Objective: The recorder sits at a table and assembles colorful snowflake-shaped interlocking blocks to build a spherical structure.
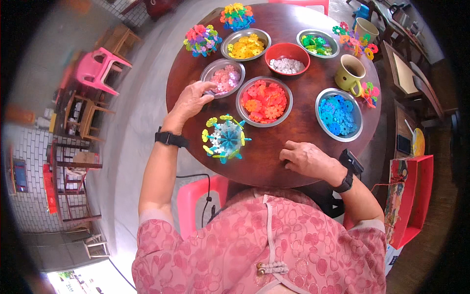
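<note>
My left hand (192, 102) is at the near left rim of a metal bowl (204, 73) of pink flower-shaped plastic discs (226, 78). Its fingers are stretched toward the discs and apart, with nothing visible in them. My right hand (309, 159) rests on the near edge of the round dark wooden table (267, 157), fingers curled in, no object showing. Between the hands, nearer the left one, stands a spiky ball of interlocked discs (228, 139), blue-green, white and yellow-green. A metal bowl (289, 109) of red-orange discs (264, 100) is just beyond it.
Farther back are bowls of yellow (246, 47), white (287, 65) and green discs (316, 45), plus two finished-looking disc balls (202, 40). To the right are a bowl of blue discs (338, 115), a yellow-green mug (349, 73) and colourful disc shapes (355, 39).
</note>
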The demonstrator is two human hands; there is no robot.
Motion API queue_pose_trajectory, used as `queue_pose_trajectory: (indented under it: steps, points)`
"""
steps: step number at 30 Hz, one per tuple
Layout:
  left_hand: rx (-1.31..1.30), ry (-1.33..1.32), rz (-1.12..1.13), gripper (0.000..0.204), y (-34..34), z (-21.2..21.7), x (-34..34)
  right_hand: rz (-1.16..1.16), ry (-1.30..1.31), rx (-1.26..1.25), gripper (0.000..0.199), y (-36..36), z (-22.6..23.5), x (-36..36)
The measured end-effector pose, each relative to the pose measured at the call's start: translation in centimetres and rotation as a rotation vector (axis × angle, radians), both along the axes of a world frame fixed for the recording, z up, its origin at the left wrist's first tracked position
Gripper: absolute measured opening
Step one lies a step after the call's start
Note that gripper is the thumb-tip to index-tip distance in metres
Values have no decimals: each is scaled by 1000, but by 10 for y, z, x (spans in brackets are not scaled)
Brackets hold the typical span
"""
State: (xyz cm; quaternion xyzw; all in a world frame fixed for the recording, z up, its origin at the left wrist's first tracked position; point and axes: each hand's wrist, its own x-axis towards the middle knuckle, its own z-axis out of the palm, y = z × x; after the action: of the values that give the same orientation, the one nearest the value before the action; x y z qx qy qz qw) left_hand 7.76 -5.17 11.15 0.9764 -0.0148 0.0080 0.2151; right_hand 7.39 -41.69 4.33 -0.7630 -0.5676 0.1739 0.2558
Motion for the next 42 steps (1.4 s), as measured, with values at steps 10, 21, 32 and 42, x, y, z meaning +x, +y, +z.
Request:
queue_pose_trajectory:
  steps: [10,21,32,42]
  points:
    - [-91,-199,5,29,10,-8,-47,3,16,57,17,4,-5,6]
    - [-247,-226,108,18,-69,16,-154,-6,8,52,20,0,-2,2]
    - [203,-295,-143,24,-97,-11,-135,-13,-37,-21,21,1,3,0]
    - [150,-261,-100,18,-98,-15,-134,-5,-26,-21,22,1,2,1]
